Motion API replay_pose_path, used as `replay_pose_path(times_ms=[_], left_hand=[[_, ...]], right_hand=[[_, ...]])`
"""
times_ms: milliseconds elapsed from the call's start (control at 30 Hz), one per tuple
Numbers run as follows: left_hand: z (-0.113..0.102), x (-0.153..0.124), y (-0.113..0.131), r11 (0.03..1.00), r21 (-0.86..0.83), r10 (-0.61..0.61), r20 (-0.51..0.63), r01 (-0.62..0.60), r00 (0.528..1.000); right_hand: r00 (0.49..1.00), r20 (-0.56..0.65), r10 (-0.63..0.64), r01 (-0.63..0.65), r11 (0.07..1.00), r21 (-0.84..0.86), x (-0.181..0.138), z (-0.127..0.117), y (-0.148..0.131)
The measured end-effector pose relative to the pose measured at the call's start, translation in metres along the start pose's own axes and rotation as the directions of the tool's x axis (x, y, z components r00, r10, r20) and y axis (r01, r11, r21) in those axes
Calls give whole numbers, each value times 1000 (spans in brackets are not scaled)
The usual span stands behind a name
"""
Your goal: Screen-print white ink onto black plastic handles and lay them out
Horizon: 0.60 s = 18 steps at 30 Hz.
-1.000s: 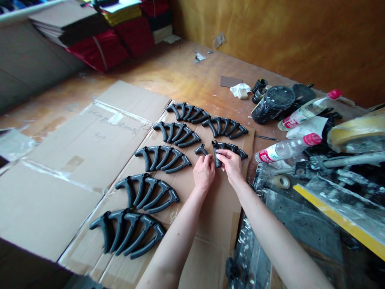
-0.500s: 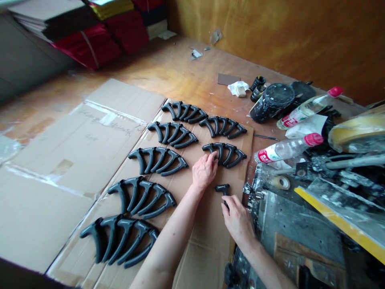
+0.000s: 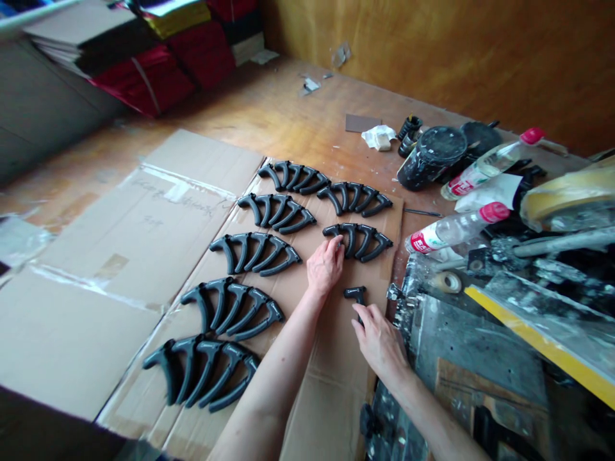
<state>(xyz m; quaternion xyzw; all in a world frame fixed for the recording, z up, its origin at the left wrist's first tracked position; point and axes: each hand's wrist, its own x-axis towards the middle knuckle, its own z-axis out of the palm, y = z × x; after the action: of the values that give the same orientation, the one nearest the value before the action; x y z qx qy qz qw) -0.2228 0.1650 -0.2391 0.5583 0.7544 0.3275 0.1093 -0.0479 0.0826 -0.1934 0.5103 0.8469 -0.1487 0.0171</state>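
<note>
Several fans of curved black plastic handles lie in rows on flattened cardboard [image 3: 158, 224]. My left hand [image 3: 325, 266] rests with curled fingers on the left end of the nearest right-hand fan of handles [image 3: 359, 239]. My right hand [image 3: 379, 342] lies lower right, its fingers closed on the shaft of a single black T-shaped handle [image 3: 355, 294] that rests on the cardboard. Other fans lie to the left: one at mid-row [image 3: 257, 251] and one closest to me [image 3: 206, 370].
A paint-spattered black tub [image 3: 430, 163] and two clear bottles with red caps [image 3: 454, 230] stand at the right. A messy black bench with a yellow strip [image 3: 533, 342] fills the right side. Red and dark stacked sheets [image 3: 144, 70] sit far left. A wooden wall runs behind.
A second ago both hands held a handle up by the right-hand fan. My right hand then dropped toward me with the single handle; my left stayed at the fan. Little moved in the last half second.
</note>
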Motion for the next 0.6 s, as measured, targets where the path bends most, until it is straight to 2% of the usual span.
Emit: replay_pose_path(times_ms=[100,200,333,433,533,600], left_hand=[[-1,2,-3,993,-109,-36,-26,33,999],[-6,-1,-4,964,-254,-98,-44,84,994],[-26,-14,17,873,-449,-246,-68,191,967],[-57,-24,63,722,-669,-267,-35,176,963],[-102,-31,130,564,-823,-119,0,67,993],[-134,-39,177,524,-852,34,39,15,999]], right_hand=[[999,28,-37,37,999,14,-11,-15,-4],[996,13,-85,83,992,99,-34,-36,-4],[989,-96,-109,125,976,178,-76,-64,17],[978,-181,-105,138,973,184,-110,-79,51],[967,-248,-63,113,974,195,-141,-87,90],[962,-274,-20,80,975,208,-160,-90,112]])
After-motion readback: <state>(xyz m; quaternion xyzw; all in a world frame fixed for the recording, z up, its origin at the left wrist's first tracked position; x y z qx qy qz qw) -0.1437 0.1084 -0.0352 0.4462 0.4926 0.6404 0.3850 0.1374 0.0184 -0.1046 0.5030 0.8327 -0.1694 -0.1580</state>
